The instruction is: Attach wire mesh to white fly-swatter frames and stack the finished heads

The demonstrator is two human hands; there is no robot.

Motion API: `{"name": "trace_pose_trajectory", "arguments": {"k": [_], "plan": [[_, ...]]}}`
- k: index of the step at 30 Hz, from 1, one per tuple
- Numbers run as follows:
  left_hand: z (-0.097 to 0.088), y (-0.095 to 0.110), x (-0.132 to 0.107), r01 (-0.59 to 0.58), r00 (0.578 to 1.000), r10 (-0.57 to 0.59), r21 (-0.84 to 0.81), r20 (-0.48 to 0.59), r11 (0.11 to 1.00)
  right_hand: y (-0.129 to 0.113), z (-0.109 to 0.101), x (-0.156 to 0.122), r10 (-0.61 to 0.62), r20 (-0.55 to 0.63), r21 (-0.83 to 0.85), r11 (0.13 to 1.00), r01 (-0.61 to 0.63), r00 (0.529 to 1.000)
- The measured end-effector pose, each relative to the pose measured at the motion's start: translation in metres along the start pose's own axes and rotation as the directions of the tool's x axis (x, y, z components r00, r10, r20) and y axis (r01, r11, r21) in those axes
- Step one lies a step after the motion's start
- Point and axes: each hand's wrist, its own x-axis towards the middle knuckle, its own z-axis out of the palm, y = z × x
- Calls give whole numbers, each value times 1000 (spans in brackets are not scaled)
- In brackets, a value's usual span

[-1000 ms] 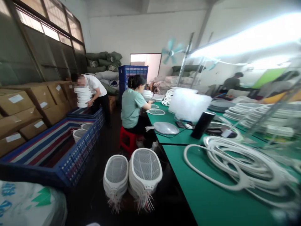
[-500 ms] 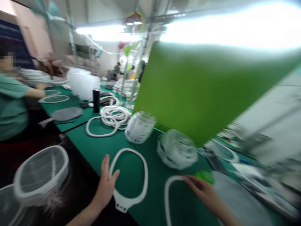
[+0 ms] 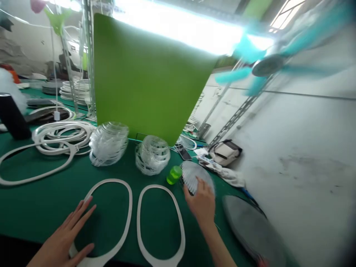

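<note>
Two white oval frames lie side by side on the green table. My left hand (image 3: 66, 233) rests across the left edge of the nearer-left frame (image 3: 130, 207), fingers spread. To its right lies the second frame (image 3: 180, 218), with neither hand on it. My right hand (image 3: 202, 204) reaches over a pile of translucent oval pieces (image 3: 204, 172), fingertips at its surface and thumb apart. Whether a piece is pinched there is not visible. A bright green small pot (image 3: 174, 174) stands just left of this pile.
Two heaps of clear plastic rings (image 3: 109, 144) (image 3: 152, 155) stand before a green upright panel (image 3: 150, 81). More white frames (image 3: 62, 133) are piled at left near a black cylinder (image 3: 12, 116). At right lie a phone (image 3: 183, 152), a bag (image 3: 226, 152) and a grey oval mesh piece (image 3: 250, 226).
The view has swung to the right. My right hand has left the right white frame and moved to the translucent pile. My left hand now lies flatter over the left frame's edge.
</note>
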Motion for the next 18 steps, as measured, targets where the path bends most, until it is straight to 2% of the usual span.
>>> {"name": "trace_pose_trajectory", "arguments": {"k": [2,4,6,12,18], "plan": [[-3,1,5,-18,1000,18,-9,-12,1000,28,0,9,108,117,-89,991,-98,987],[-5,5,8,-15,999,14,-39,-35,999,48,2,14,90,283,-123,991,-57,955],[-6,11,9,-7,998,1,-78,-68,997,58,3,14,19,362,-113,993,23,932],[-13,30,6,-7,989,-18,-174,-145,985,63,-12,8,-94,368,-14,994,107,925],[-15,50,13,9,994,-30,-195,-104,981,69,-20,15,-82,372,68,996,61,924]]}}
